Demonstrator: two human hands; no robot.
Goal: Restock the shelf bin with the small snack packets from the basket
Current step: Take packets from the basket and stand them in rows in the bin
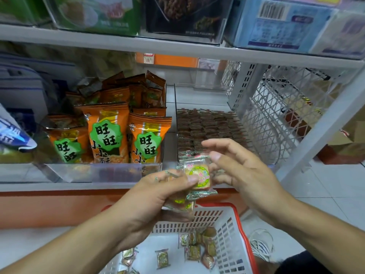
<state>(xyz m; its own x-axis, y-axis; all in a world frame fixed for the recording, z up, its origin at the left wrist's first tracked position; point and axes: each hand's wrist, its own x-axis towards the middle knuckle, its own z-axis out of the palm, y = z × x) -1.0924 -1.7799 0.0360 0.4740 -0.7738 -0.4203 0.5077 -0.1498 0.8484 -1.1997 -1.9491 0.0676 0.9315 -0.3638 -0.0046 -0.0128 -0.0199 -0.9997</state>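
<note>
Left hand (167, 186) grips a bunch of snack packets (194, 180) w/ thumb on the top 1; right hand (237, 167) pinches that packet's edge, other fingers loose. Shelf bin (209, 125) sits just beyond both hands, basket (235, 224) w/ more packets right below.

Glossy, crinkled film on the snack packets (198, 176). Clear, smooth plastic for the shelf bin (262, 139). Slotted white plastic, red-rimmed, on the basket (227, 230). Matt painted metal shelving (177, 49).
</note>
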